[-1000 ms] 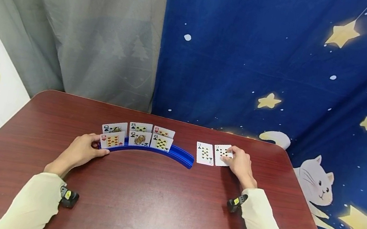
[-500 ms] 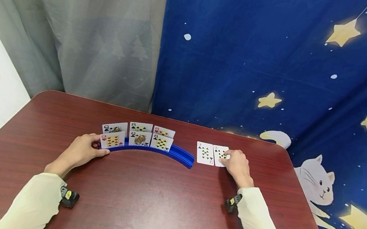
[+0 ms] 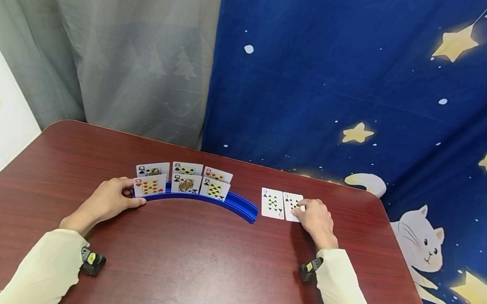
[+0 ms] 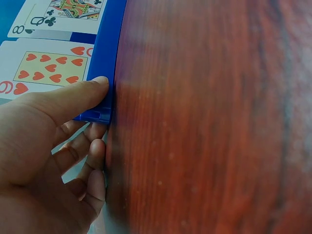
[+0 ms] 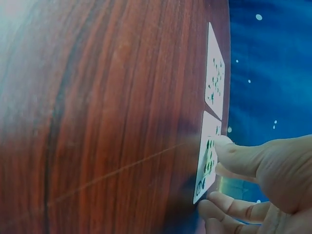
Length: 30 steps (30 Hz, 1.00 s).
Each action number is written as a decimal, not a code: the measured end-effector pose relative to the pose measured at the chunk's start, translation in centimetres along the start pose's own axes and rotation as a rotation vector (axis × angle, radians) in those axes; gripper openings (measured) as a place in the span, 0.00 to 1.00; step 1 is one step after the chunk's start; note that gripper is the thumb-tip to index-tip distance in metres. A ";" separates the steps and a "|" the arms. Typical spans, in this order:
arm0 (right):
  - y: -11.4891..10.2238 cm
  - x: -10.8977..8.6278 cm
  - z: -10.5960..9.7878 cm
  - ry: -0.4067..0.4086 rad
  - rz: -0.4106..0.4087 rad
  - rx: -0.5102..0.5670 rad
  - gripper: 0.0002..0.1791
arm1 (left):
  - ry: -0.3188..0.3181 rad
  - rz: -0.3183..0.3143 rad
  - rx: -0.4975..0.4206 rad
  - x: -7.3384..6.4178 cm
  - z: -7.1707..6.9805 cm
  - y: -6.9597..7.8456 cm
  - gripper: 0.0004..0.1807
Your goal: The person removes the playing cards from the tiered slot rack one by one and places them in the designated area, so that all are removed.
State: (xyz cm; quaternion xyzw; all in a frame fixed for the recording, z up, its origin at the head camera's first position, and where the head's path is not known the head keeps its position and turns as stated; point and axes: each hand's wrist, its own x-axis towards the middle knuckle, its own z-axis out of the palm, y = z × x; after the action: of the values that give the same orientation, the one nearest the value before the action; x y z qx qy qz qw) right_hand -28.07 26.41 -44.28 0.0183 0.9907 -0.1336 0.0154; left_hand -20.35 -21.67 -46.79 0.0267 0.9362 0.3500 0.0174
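Observation:
My left hand grips the left end of a curved blue card holder. In the left wrist view the thumb presses its front edge, and the other fingers curl by its end. The nine of hearts, queen of clubs and eight of clubs stand in the front row. Behind them are a black queen, eight of spades and eight of hearts. At the right, my right hand pinches the right side of a nine of spades, beside a nine of clubs; both lie on the table.
The reddish-brown wooden table has rounded far corners. A grey curtain and a blue star-patterned curtain hang behind it. Each wrist carries a small black camera.
My right hand has moved slightly left with the nine of spades, which now lies closer against the nine of clubs. The left hand and the card holder have stayed put.

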 end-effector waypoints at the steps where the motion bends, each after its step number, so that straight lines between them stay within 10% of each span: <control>1: 0.0 0.0 0.0 0.012 -0.007 0.004 0.17 | -0.001 0.000 -0.001 0.0 0.0 0.0 0.29; 14: -3.3 -0.4 -0.1 0.206 -0.373 0.301 0.09 | -0.002 -0.002 0.001 -0.1 -0.2 0.1 0.29; 30: -9.2 -2.5 1.2 -0.002 -0.495 0.580 0.13 | -0.002 -0.002 -0.002 -0.1 0.0 0.1 0.29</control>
State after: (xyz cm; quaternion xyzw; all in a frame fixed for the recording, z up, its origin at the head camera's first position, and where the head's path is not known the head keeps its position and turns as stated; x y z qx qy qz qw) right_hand -25.91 17.10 -42.92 -0.2182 0.8861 -0.4083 -0.0221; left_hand -20.28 -21.64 -46.75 0.0261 0.9358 0.3511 0.0186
